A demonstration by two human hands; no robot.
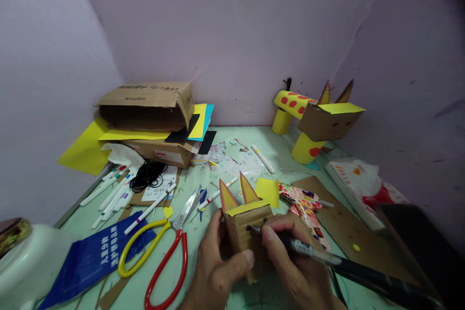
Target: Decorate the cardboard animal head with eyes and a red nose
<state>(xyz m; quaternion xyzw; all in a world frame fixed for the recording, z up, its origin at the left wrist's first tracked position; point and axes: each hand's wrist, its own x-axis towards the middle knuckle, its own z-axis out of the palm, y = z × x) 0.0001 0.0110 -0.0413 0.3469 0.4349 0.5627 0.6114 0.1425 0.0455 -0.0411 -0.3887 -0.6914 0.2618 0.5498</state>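
Near the table's front edge, my left hand (pixel 220 266) is wrapped round a small cardboard box (pixel 238 237), its thumb across the front face. Two pointed ears with orange and purple colouring and a yellow paper strip top this box. In my right hand (pixel 296 256) is a black marker pen (pixel 327 259), its tip at a dark mark on the box's front. Left of my hands lie open scissors (pixel 179 220) with one yellow and one red handle. A yellow paper piece (pixel 268 191) sits just behind the box.
At the back right stands a yellow, red-spotted paper animal (pixel 294 104) with a cardboard head. Cardboard boxes (pixel 145 101) and coloured paper fill the back left. White markers (pixel 112 198), black cord (pixel 147 176) and a blue packet (pixel 105 252) lie left; a tissue pack (pixel 359 189) lies right.
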